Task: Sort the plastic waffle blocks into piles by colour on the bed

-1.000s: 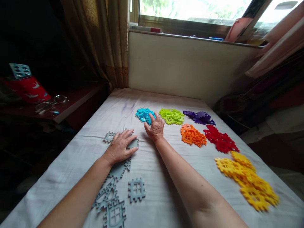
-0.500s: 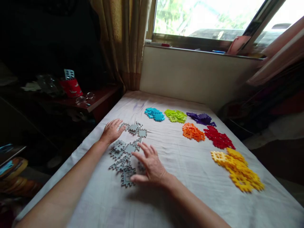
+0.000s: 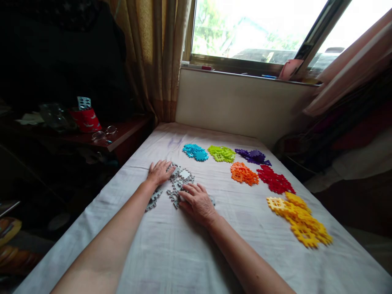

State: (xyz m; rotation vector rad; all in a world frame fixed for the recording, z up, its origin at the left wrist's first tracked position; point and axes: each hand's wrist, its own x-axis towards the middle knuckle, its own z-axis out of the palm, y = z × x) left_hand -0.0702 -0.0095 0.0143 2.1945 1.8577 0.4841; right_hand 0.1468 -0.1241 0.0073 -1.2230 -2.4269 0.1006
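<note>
Grey interlocking plastic tiles (image 3: 177,185) with notched edges lie in a loose pile on the white sheet, between my two hands. My left hand (image 3: 160,172) rests flat at the pile's far left edge, fingers stretched and touching the tiles. On the near right side, my right hand (image 3: 197,201) lies over the pile with its fingers extended and slightly bent. A bit of grey tile (image 3: 212,200) pokes out to the right of that hand. Some tiles are hidden under both hands, and a few show below the left wrist.
Sorted piles of similar tiles lie beyond and to the right: blue (image 3: 195,152), lime green (image 3: 221,154), purple (image 3: 255,156), orange (image 3: 244,173), red (image 3: 276,179) and yellow (image 3: 301,218). At left, a dark side table (image 3: 128,132) holds eyeglasses (image 3: 104,133) and a red container (image 3: 87,120).
The grey tiles have been pushed away from me into a tighter pile. My left hand shifted right and my right hand moved slightly forward and right. The camera view tilted a little.
</note>
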